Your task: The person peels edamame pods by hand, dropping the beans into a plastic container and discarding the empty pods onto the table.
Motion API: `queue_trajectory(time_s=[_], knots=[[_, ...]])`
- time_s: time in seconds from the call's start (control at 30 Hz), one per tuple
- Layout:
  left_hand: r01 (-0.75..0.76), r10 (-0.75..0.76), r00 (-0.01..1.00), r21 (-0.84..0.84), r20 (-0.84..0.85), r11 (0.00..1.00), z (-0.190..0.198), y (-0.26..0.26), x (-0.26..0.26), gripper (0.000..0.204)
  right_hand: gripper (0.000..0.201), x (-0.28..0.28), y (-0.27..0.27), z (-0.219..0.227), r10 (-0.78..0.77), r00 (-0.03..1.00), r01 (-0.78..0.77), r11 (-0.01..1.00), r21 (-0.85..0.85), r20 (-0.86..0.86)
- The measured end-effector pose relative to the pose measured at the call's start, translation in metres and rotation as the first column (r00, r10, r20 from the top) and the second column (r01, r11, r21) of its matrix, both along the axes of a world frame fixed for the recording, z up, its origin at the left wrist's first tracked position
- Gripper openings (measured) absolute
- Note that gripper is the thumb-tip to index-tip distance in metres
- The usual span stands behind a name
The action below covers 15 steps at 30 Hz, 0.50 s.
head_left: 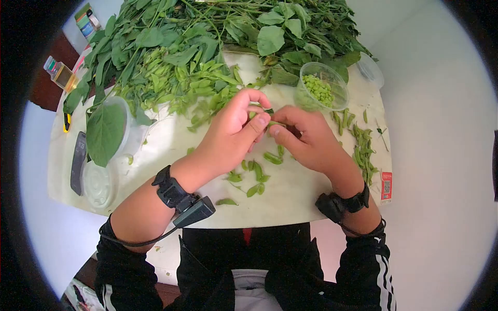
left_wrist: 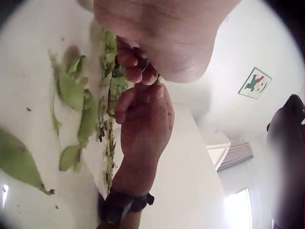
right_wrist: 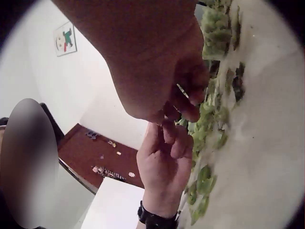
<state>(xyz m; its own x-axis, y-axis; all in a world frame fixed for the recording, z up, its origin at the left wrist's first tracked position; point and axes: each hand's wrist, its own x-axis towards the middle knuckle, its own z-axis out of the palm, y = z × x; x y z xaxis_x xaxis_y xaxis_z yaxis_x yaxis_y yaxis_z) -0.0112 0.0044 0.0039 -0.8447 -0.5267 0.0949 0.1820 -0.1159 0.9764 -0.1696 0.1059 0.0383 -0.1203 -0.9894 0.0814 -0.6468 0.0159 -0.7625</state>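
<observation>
Over the middle of the table, my left hand (head_left: 233, 127) and right hand (head_left: 308, 137) meet fingertip to fingertip. A green soybean pod (head_left: 278, 124) is pinched between the thumbs and fingers of both, mostly hidden by them. Below the hands lie several loose soybean pods (head_left: 256, 176), and a single one (left_wrist: 19, 162) shows close up in the left wrist view. Just beyond my right hand stands a clear plastic tub (head_left: 342, 97) with shelled green beans (head_left: 317, 89) in it.
Leafy soybean stalks (head_left: 181, 36) cover the far side, with a heap of pods (head_left: 161, 78) before them. Flattened pods (head_left: 364, 153) lie at the right. On the left are a clear bowl (head_left: 126, 122), a lid (head_left: 98, 186), a dark phone (head_left: 79, 160) and a bottle (head_left: 63, 78).
</observation>
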Motion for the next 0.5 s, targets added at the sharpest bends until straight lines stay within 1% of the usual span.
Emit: queue_trajectory(time_s=[0.07,0.1,0.17,0.2,0.23,0.27,0.3,0.33,0.37,0.4,0.47,0.5], knots=[[-0.012,0.012,1.000,-0.019,0.027,1.000,-0.001,0.001,-0.001,0.017,0.015,-0.007,0.002,-0.011,0.089,0.995,-0.088,0.996,0.025,-0.041],[0.006,-0.005,1.000,-0.028,0.028,1.000,-0.002,0.001,-0.001,0.017,0.015,-0.007,0.002,-0.014,0.089,0.995,-0.088,0.996,0.027,-0.033],[0.034,-0.032,0.999,-0.033,0.038,0.999,-0.004,0.002,-0.002,0.017,0.012,-0.004,0.004,-0.019,0.113,0.993,-0.115,0.984,-0.136,-0.025],[0.061,-0.062,0.998,0.053,0.025,0.997,-0.003,0.000,-0.001,0.017,0.012,-0.005,0.005,-0.019,0.107,0.994,-0.109,0.985,-0.133,-0.021],[0.088,-0.090,0.996,0.136,0.009,0.987,-0.001,-0.001,-0.001,0.017,0.008,-0.005,0.004,-0.019,0.143,0.983,-0.163,0.967,-0.197,-0.114],[0.093,-0.095,0.995,0.138,0.011,0.986,0.001,-0.001,-0.001,0.017,0.005,-0.006,0.003,-0.019,0.171,0.963,-0.222,0.941,-0.255,-0.208],[0.086,-0.095,0.995,0.190,0.036,0.978,0.004,0.000,0.000,0.017,0.005,-0.007,0.003,-0.020,0.166,0.964,-0.217,0.942,-0.254,-0.206],[0.077,-0.094,0.994,0.242,0.060,0.967,0.006,0.000,0.000,0.016,0.007,-0.008,0.003,-0.021,0.171,0.951,-0.252,0.912,-0.324,-0.259],[0.078,-0.096,0.993,0.244,0.062,0.966,0.008,0.000,0.001,0.016,0.014,-0.009,0.003,-0.022,0.171,0.935,-0.289,0.875,-0.388,-0.311],[0.077,-0.103,0.991,0.271,0.083,0.960,0.008,0.000,0.001,0.016,0.014,-0.009,0.003,-0.023,0.170,0.936,-0.286,0.877,-0.386,-0.308],[0.074,-0.111,0.988,0.301,0.106,0.951,0.007,0.002,0.001,0.016,0.019,-0.008,0.002,-0.022,0.111,0.901,-0.319,0.824,-0.468,-0.420],[0.041,-0.086,0.989,0.326,0.124,0.945,0.007,0.004,0.000,0.016,0.019,-0.007,0.002,-0.020,0.113,0.901,-0.319,0.826,-0.465,-0.418]])
